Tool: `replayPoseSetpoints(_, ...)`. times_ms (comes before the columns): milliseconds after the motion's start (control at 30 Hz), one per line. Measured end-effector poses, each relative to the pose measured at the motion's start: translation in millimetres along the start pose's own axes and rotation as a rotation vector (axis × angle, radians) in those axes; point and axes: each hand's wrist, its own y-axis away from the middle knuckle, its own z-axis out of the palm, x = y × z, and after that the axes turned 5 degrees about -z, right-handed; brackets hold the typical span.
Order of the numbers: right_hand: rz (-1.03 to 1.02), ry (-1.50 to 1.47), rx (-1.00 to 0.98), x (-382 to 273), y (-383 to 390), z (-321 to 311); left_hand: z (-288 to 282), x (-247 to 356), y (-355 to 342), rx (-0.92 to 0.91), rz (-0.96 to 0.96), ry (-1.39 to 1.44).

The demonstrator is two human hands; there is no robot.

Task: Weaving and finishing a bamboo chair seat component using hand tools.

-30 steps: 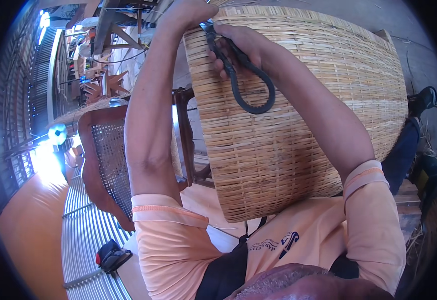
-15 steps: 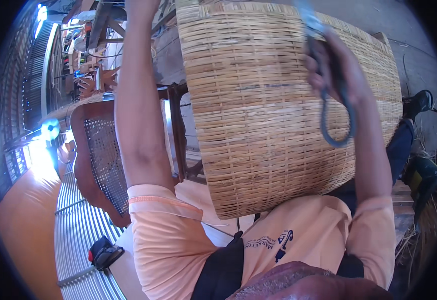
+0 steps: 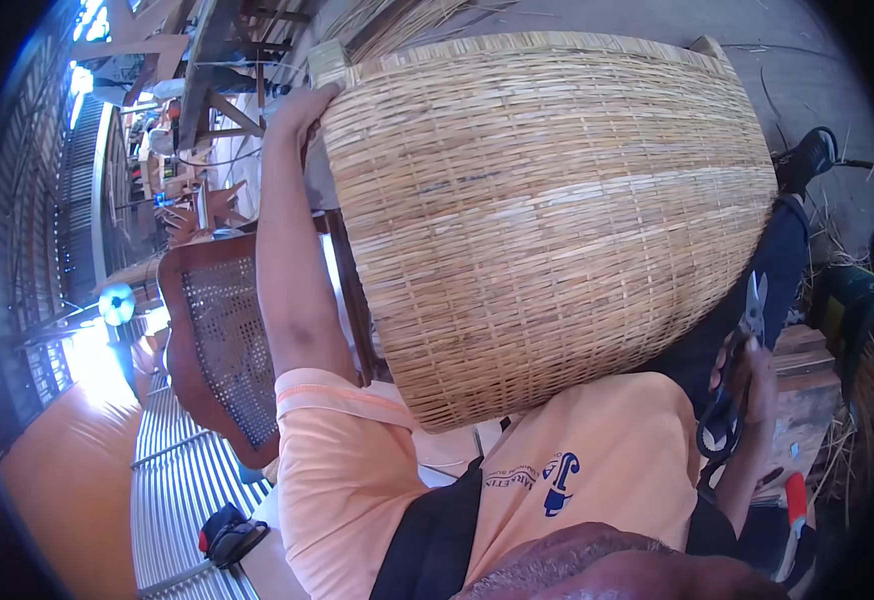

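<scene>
Workshop bkgd: grey floor (image 3: 647,18) beyond, ribbed metal sheet (image 3: 157,490) and orange cover (image 3: 67,450) at L, loose straw (image 3: 842,445) at R.

Woven panel (image 3: 557,230) (cane-type strips, wood block (image 3: 329,62) at far L corner) lies across the person's front, near edge at the peach shirt (image 3: 597,430), R side over dark trousers (image 3: 783,245). Prob. braced on body/legs so one hand is enough to steady it; exact support underneath hidden.

L hand (image 3: 302,112): clamped on panel's L edge near far corner, some fingers out of sight past the edge. Arm nearly straight; grip there likely checks tilt at the end farthest from the body.

R hand (image 3: 747,375): closed round dark-handled shears (image 3: 752,322), low by R hip, off the panel. Blades point away from person, prob. for safe carry; can't tell if fully shut. Hands well apart.

Near R hand: wood boards (image 3: 807,358), red-handled tool (image 3: 796,497), both within easy reach. Cane-backed chair (image 3: 189,350) stands L of arm, apart from hands.
</scene>
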Motion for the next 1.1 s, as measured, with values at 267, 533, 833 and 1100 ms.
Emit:
replayPoseSetpoints(267,0.102,-0.022,0.037,44,-26,-31,-12,8,7,-0.194,-0.097,0.099)
replayPoseSetpoints(533,0.137,-0.124,0.048,51,-45,-31,-17,32,7,-0.216,-0.097,-0.136)
replayPoseSetpoints(833,0.078,-0.105,0.061,49,-53,-32,-12,32,-3,-0.235,-0.095,0.032)
replayPoseSetpoints(1100,0.033,0.003,0.044,23,-14,-25,-5,-47,-9,-0.029,-0.016,0.246)
